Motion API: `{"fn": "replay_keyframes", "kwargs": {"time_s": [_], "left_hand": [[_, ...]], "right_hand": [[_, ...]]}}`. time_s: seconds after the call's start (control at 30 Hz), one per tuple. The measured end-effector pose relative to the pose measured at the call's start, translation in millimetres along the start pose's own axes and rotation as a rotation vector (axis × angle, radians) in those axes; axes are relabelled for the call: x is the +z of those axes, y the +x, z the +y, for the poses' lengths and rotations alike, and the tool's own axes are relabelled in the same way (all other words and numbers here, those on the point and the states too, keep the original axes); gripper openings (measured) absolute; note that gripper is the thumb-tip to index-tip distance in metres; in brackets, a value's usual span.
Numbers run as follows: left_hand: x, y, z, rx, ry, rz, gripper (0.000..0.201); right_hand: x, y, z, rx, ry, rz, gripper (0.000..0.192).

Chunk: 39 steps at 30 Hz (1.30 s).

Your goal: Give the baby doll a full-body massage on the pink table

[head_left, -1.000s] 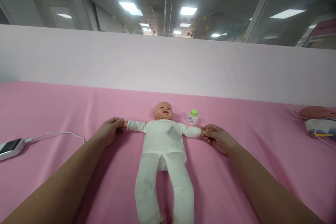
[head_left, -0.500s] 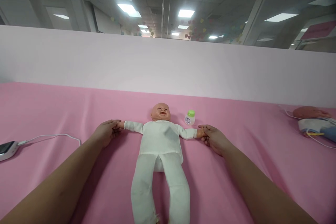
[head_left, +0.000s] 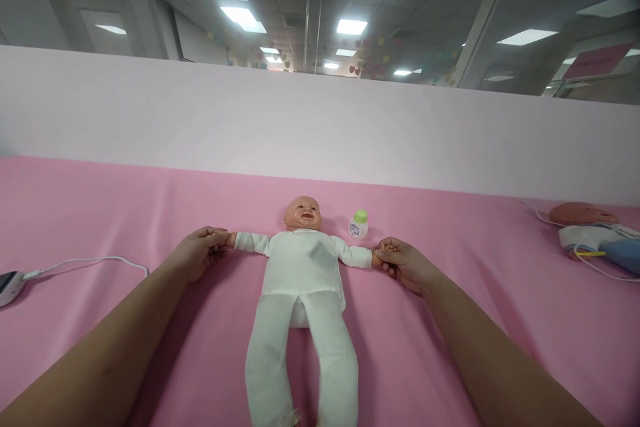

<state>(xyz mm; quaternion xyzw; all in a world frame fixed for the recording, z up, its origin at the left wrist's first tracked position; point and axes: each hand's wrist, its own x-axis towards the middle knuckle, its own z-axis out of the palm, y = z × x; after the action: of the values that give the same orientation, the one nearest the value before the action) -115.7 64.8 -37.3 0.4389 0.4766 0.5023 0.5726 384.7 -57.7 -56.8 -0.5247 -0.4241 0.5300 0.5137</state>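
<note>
A baby doll [head_left: 301, 263] in a white cloth suit lies on its back on the pink sheet [head_left: 200, 360], its head toward the wall and its arms stretched out sideways. My left hand [head_left: 203, 253] is closed around the doll's hand on the left. On the other side, my right hand [head_left: 403, 263] grips the doll's other hand between thumb and fingers. Near the doll's head, to the right, stands a small clear bottle [head_left: 359, 225] with a green cap. The doll's feet are cut off by the lower edge of the view.
At the far right lies a second doll [head_left: 595, 230] with a thin tube and blue-and-white cloth. A white device [head_left: 10, 288] with a cable [head_left: 100, 259] rests at the left edge. Behind the sheet rises a low white wall [head_left: 320, 123] with glass above.
The whole view has shifted slightly, so things sit a little further left. My right thumb lies further over the doll's hand. Both hands keep hold of the doll.
</note>
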Motion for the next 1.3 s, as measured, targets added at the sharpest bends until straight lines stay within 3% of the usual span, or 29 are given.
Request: {"fn": "replay_keyframes", "kwargs": {"time_s": [0.17,0.3,0.4,0.57,0.83,0.97,1.13,1.3], "left_hand": [[2.0,0.9,-0.9,-0.006,-0.003,0.064,0.027],[5.5,2.6,-0.5,-0.040,0.004,0.133,0.013],[6.1,4.4,-0.1,-0.057,0.012,0.135,0.009],[5.6,3.9,1.0,-0.063,0.005,0.106,0.020],[6.1,-1.8,4.7,-0.025,-0.072,-0.041,0.013],[13.8,-8.1,8.7,0.023,-0.186,-0.142,0.009],[16.6,-5.8,1.5,-0.028,-0.141,-0.181,0.009],[17.1,-1.8,-3.2,-0.066,-0.120,-0.072,0.016]], "right_hand": [[8.1,1.0,0.8,-0.022,-0.147,0.057,0.038],[13.7,1.7,-0.5,0.004,-0.282,0.156,0.040],[13.9,4.2,1.0,0.027,-0.255,0.205,0.032],[10.0,8.1,4.3,0.020,-0.092,0.184,0.016],[25.3,-9.6,-11.2,-0.090,0.095,0.053,0.045],[43.0,-14.8,-11.9,-0.062,0.015,0.022,0.046],[50.5,-4.4,-1.8,-0.034,-0.106,0.116,0.042],[42.4,1.8,-3.6,-0.068,-0.123,0.320,0.034]]}}
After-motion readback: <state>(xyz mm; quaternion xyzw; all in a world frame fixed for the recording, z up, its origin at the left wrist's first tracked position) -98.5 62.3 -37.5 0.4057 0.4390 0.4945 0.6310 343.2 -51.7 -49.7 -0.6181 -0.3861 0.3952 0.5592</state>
